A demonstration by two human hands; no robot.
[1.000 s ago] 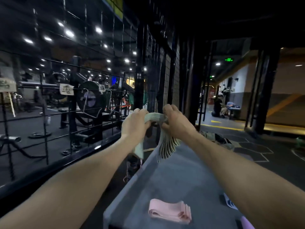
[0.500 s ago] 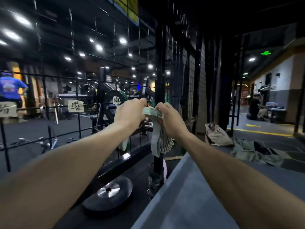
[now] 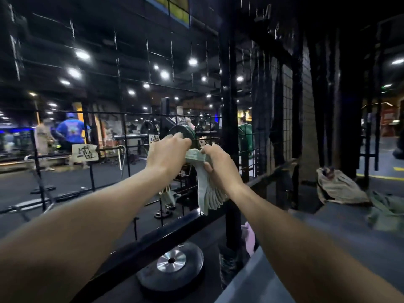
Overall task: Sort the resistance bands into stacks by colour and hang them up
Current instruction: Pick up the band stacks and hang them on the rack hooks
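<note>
Hands (image 3: pixel 188 156) grip green bands (image 3: pixel 207 189) against wire grid (image 3: pixel 135 132); weight plate (image 3: pixel 172 267) below.

Bands (image 3: pixel 206 193) between hands, before grid (image 3: pixel 153 127); plate (image 3: pixel 172 264) below.

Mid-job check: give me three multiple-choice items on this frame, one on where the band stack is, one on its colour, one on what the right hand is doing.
1. Where is the stack of bands?
A. flat on the grey table
B. held up at the black wire grid
C. on the weight plate

2. What colour is it?
A. pale green
B. pink
C. blue

3. What is the right hand doing?
A. hanging idle
B. pressing flat on the table
C. gripping the top of the stack

Answers:
1 B, both hands hold it against the wire grid, above the grey table.
2 A, the fanned loops look pale green.
3 C, its fingers curl round the bunched top; the left hand is there too.
</note>
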